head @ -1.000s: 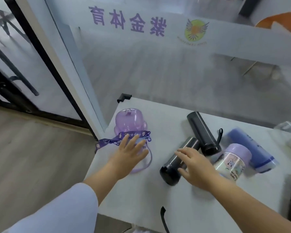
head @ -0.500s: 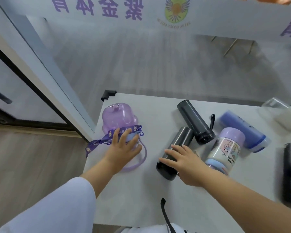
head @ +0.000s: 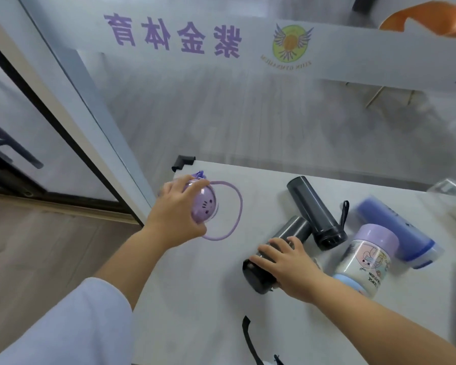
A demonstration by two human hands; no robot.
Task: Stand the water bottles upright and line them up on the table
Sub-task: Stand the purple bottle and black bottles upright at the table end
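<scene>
Vs half a sec ago, the purple bottle (head: 204,205) has been tipped up: then it lay on its side under the left hand (head: 175,216) w/ the printed strap across it, now its cat-face dome lid points up at the camera near the tabletop's far left corner, left hand wrapped round its side, fingers and thumb clamped on it; its thin purple loop handle (head: 231,212) lies on the table (head: 195,299) to its right. Right hand (head: 287,264) has stayed on the near dark bottle (head: 277,254), fingers curled over the lid end, bottle lying flat toward the tabletop's middle. Second dark bottle (head: 315,212) lies just behind it, ends almost touching. Cartoon-print bottle w/ lilac cap (head: 366,256) and blue bottle (head: 398,233) lie flat toward the right edge. None see-through, so contents can't be told. Black item at the right edge is cut off; clear object at the far right corner blurred; purple bottle's body mostly hidden by hand
</scene>
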